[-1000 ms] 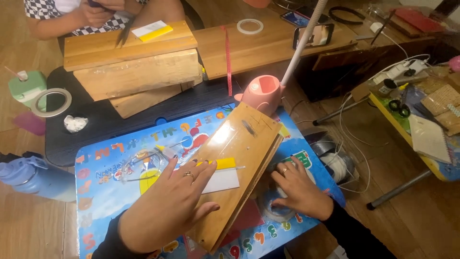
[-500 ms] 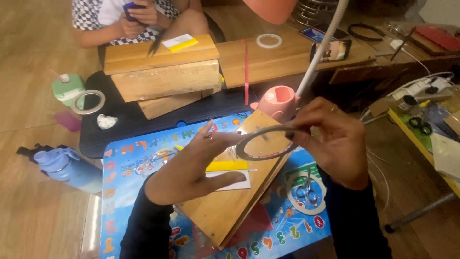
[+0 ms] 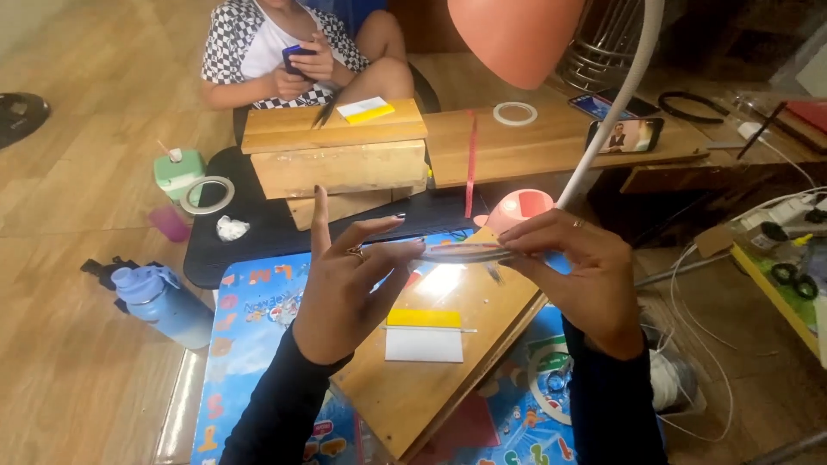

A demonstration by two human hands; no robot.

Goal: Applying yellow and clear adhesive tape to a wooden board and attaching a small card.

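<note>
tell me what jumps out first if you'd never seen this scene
Two hands, left hand and right hand, hold a roll of tape edge-on above a wooden board at centre. A pink lamp shade hangs overhead, and a person in a checkered top sits beyond the wooden blocks.

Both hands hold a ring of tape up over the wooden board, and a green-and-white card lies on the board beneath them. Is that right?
Not quite: the card is yellow and white, not green and white, as the head view shows. The rest holds: the left hand and right hand hold the ring of tape over the wooden board.
</note>
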